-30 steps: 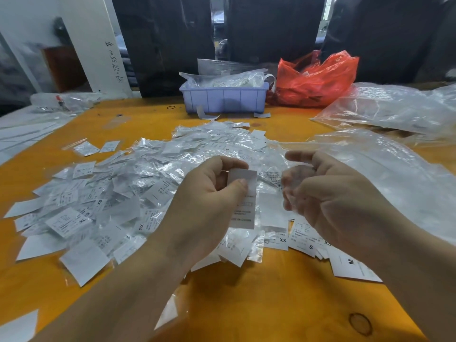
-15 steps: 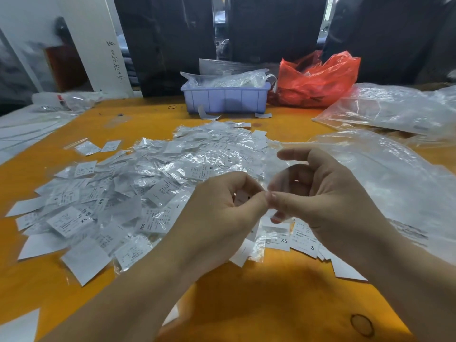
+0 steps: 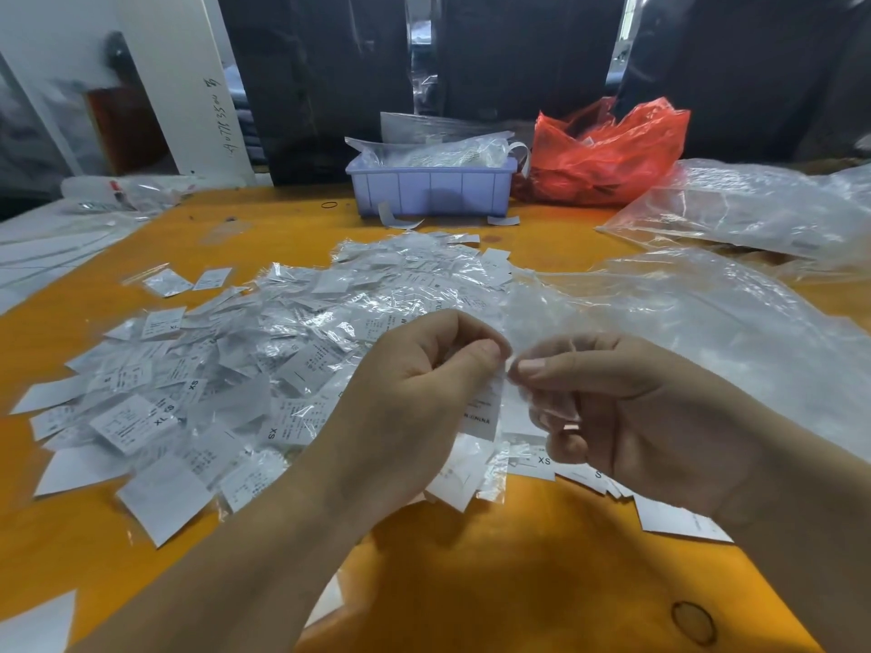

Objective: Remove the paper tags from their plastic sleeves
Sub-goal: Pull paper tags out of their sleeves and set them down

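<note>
Above the near middle of the orange table [image 3: 518, 558], the person's two hands meet thumb to thumb. The left hand [image 3: 414, 398] pinches the top of a white paper tag [image 3: 485, 412] between thumb and curled forefinger; the tag hangs down from the pinch, printed side toward the camera. The right hand [image 3: 627, 407] pinches a clear plastic sleeve [image 3: 523, 407] at its top edge, just beside the tag, with the remaining fingers curled under; the film hangs in front of those fingers. Whether the tag is fully out of the sleeve cannot be told, since the film is nearly invisible where the two overlap.

Beneath and to the left of the hands, a wide heap of sleeved tags [image 3: 292, 351] spreads over the middle of the table toward its left edge, with size marks such as XL, XS and SX readable on some. A few bare tags [image 3: 678, 518] lie under the right wrist. Large clear plastic bags [image 3: 707, 313] cover the right side of the table. At the far edge stand a lilac plastic bin [image 3: 431, 188] filled with clear film and, touching its right end, a crumpled red plastic bag [image 3: 608, 153].
</note>
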